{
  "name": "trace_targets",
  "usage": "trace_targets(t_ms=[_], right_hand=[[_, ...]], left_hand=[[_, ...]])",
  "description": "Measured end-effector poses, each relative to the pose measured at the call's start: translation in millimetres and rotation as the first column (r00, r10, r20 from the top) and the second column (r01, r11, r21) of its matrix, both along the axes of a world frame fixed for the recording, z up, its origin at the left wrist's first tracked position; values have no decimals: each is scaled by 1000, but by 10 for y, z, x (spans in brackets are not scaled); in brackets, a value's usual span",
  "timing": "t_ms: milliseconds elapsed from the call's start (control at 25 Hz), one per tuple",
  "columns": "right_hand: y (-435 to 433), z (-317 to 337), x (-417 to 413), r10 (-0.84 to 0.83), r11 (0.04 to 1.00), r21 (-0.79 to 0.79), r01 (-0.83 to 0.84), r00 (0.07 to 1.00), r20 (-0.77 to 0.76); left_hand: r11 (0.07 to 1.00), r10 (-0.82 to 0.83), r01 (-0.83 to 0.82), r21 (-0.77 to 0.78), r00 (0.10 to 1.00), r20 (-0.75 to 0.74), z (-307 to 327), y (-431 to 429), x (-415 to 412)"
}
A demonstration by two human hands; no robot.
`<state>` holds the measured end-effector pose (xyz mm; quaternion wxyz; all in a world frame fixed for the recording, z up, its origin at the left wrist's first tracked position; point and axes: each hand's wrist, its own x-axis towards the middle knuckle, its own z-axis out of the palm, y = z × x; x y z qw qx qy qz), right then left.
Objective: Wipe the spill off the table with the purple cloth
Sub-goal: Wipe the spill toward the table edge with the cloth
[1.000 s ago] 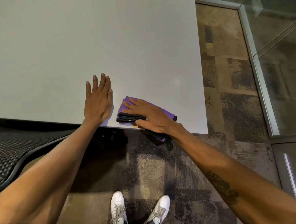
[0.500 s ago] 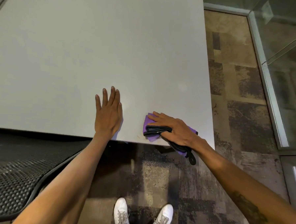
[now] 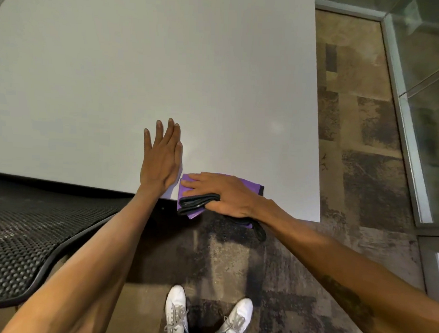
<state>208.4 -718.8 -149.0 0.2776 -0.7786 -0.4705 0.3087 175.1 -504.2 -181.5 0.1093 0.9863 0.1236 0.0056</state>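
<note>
Folded purple cloth with black trim [image 3: 248,187] at near edge of flat pale grey table [image 3: 168,61], partly overhanging. Right hand [image 3: 222,194] pressed flat on it, thumb hooked under black hem. Left hand [image 3: 161,160] just beside cloth, flat, fingers extended, grasping nothing. Black mesh chair [image 3: 19,237] left; mottled brown carpet [image 3: 354,148]; white sneakers [image 3: 176,310] below.

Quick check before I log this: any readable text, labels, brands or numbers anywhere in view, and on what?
None readable.
purple cloth: no tag or print shows.
table: plain grey top, no markings.
white shoes: no logo visible.
right forearm: a dark mark, too blurred to read as text.
</note>
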Motion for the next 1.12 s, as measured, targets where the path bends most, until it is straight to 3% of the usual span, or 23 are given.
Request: trace_targets(t_ms=[280, 480, 640, 840, 1120], right_hand=[[-169, 20, -202, 122, 990, 66, -123, 992, 9], [-452, -128, -343, 223, 960, 66, -271, 887, 405], [-1021, -222, -387, 171, 980, -24, -197, 779, 603], [-1527, -272, -332, 151, 988, -80, -131, 722, 675], [-1383, -458, -444, 40, 994, 25, -103, 581, 813]], left_hand=[[998, -48, 48, 40, 999, 3, -72, 46, -16], [999, -36, 36, 11, 999, 7, -49, 10, -82], [1000, -21, 21, -2, 1000, -5, -26, -69, -179], [1000, -18, 18, -9, 999, -30, -13, -75, -200], [1000, 0, 0, -7, 1000, -28, -41, -65, -146]])
